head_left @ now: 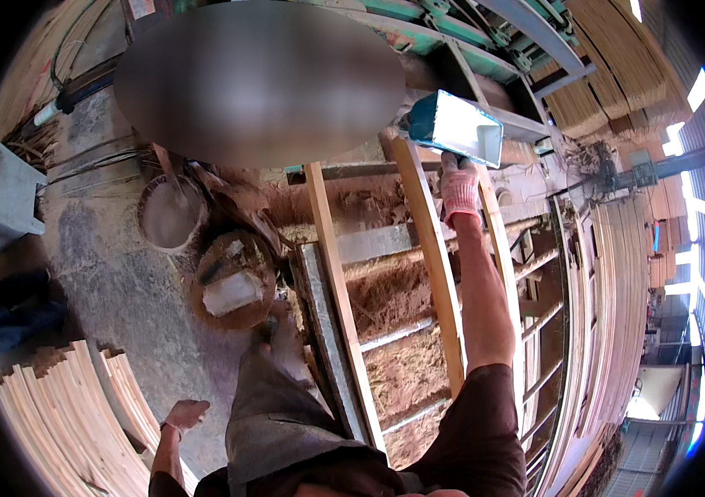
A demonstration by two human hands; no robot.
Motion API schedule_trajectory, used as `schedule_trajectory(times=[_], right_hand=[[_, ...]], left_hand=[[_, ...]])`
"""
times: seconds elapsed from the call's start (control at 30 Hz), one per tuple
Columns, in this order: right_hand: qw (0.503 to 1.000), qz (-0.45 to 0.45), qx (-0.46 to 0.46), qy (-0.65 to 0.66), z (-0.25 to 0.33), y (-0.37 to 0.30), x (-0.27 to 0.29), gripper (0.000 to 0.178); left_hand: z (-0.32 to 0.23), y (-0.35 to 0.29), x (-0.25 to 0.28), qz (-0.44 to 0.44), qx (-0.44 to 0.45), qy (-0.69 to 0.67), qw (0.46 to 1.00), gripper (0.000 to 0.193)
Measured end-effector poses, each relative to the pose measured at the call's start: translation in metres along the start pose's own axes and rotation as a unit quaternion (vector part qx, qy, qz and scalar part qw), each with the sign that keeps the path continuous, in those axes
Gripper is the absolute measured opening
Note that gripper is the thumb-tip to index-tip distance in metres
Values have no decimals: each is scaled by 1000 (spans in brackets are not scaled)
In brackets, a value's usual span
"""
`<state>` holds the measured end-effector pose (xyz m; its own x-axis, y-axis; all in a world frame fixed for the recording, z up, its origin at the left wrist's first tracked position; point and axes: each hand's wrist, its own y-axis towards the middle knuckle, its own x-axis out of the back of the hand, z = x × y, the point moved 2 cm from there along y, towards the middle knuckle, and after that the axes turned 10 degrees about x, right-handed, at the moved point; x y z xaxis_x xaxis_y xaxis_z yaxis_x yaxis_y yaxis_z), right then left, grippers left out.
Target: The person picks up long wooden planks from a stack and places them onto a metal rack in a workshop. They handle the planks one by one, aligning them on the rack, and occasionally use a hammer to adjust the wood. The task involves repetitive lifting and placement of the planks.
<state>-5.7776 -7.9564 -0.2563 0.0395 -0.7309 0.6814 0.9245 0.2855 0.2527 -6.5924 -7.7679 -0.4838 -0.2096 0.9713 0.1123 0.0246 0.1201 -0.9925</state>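
Observation:
My right arm reaches far forward over the timber frame. At its end my right hand (458,186), in a pinkish knit glove, grips the near edge of a blue box-shaped container (425,124) with a bright white inside. How its fingers wrap the container is partly hidden. Below the glove, long wooden strips (433,240) run across the frame toward me. Down at my left side hangs my left hand (186,415), gloved too, its fingers loosely apart with nothing in them. A stack of pale boards (71,414) is nearest to it.
A bucket (173,214) of greyish material and a round stand (234,286) with a pale block are left of the frame. Green machinery (485,58) stands ahead. Stacked boards (618,298) line the right. A grey cabinet (4,190) is at far left. A blurred oval hides the upper middle.

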Motion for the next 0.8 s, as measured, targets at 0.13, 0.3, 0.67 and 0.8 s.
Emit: schedule_trajectory(times=[0.13,0.3,0.67,0.8], right_hand=[[997,49,24,-63,-9,-35,52,31],[988,130,-3,-77,-1,-149,149,37],[970,182,-41,-158,-75,-490,403,43],[974,155,-65,-151,-108,-632,493,38]], left_hand=[[-23,-16,-8,-29,-89,-44,995,48],[-46,-69,-42,-22,-130,-158,979,51],[120,-49,-169,-16,-203,104,973,48],[145,-87,-230,-36,-257,216,941,48]])
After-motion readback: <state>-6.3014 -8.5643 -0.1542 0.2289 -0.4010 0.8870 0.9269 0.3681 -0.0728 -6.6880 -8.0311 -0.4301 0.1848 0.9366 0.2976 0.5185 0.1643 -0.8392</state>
